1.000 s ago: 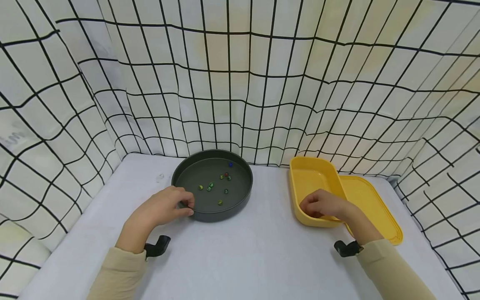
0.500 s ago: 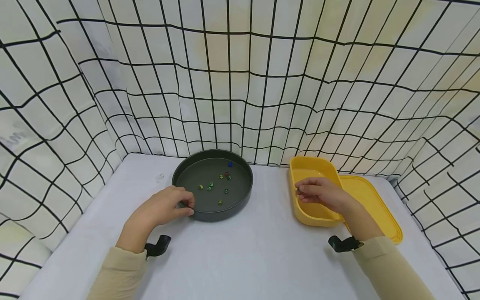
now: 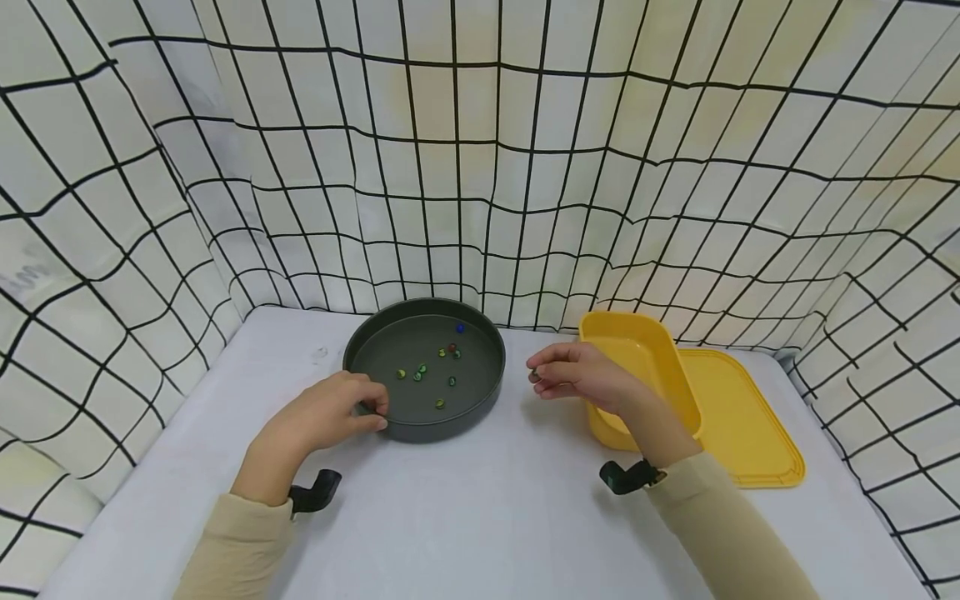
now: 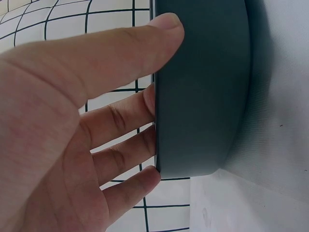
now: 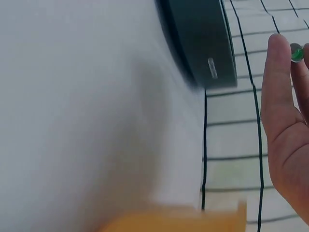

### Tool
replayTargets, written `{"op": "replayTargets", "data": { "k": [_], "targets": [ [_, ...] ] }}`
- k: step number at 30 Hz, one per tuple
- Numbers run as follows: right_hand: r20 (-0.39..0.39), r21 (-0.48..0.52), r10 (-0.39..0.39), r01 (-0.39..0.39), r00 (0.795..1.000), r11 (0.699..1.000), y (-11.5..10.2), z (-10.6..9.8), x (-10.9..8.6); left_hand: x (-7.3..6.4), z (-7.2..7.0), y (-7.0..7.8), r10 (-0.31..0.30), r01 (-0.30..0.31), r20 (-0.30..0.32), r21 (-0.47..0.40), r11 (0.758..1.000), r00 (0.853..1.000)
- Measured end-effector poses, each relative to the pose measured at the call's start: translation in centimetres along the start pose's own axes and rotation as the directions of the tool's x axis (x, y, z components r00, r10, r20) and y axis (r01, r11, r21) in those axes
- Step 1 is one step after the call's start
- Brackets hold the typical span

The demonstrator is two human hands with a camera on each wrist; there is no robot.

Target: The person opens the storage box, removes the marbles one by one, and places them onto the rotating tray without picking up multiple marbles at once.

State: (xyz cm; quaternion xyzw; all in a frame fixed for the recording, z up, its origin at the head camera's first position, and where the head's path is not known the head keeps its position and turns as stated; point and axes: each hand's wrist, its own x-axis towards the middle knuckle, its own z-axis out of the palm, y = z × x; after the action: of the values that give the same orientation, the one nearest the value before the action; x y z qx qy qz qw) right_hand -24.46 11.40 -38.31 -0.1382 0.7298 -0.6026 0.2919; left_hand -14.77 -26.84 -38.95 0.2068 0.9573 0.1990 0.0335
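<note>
A dark round pan (image 3: 390, 408) stands on the table with several small glass marbles in it, among them a blue marble (image 3: 460, 328) and a green marble (image 3: 452, 382). My left hand (image 3: 322, 417) grips the pan's near left rim, thumb outside the wall and fingers over the edge, as the left wrist view shows. Between the pan and the yellow box (image 3: 645, 342), my right hand (image 3: 588, 379) is raised above the table. It pinches a clear marble with a green swirl (image 5: 297, 53) between thumb and fingertips. The hand and forearm hide part of the box.
A flat yellow lid (image 3: 742, 417) lies to the right of the box. White cloth walls with a black net (image 3: 480, 175) enclose the back and sides of the white table (image 3: 480, 517).
My right hand has come up out of the yellow box with a marble and moved left toward the pan. The left hand stays at the pan's rim.
</note>
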Motion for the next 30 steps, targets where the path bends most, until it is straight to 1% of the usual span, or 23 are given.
{"op": "replayTargets", "data": {
  "k": [3, 9, 15, 22, 26, 30],
  "targets": [
    [0.019, 0.018, -0.002, 0.002, 1.0, 1.0, -0.1, 1.7, 0.9, 0.0, 0.1, 0.0, -0.004, 0.004, 0.001, 0.001, 1.0, 1.0],
    [0.093, 0.082, -0.052, 0.044, 0.994, 0.996, -0.1, 4.7, 2.6, 0.0, 0.1, 0.1, -0.012, 0.012, 0.003, 0.003, 1.0, 1.0],
    [0.108, 0.105, -0.061, 0.049, 0.992, 0.993, -0.3, 7.3, 4.2, 0.0, 0.0, 0.3, -0.011, 0.011, 0.0, 0.001, 1.0, 1.0],
    [0.137, 0.131, -0.081, 0.063, 0.987, 0.989, -0.8, 9.2, 5.2, 0.2, 0.0, 0.2, 0.006, -0.006, -0.005, 0.011, 1.0, 1.0],
    [0.144, 0.139, -0.072, 0.052, 0.987, 0.989, -0.9, 10.0, 5.8, 0.2, 0.0, 0.2, 0.01, -0.01, -0.004, 0.012, 1.0, 1.0],
    [0.146, 0.1, -0.061, 0.047, 0.987, 0.994, -0.8, 10.8, 6.5, 0.1, -0.1, 0.2, 0.009, -0.009, -0.004, 0.004, 1.0, 1.0]
  ]
}}
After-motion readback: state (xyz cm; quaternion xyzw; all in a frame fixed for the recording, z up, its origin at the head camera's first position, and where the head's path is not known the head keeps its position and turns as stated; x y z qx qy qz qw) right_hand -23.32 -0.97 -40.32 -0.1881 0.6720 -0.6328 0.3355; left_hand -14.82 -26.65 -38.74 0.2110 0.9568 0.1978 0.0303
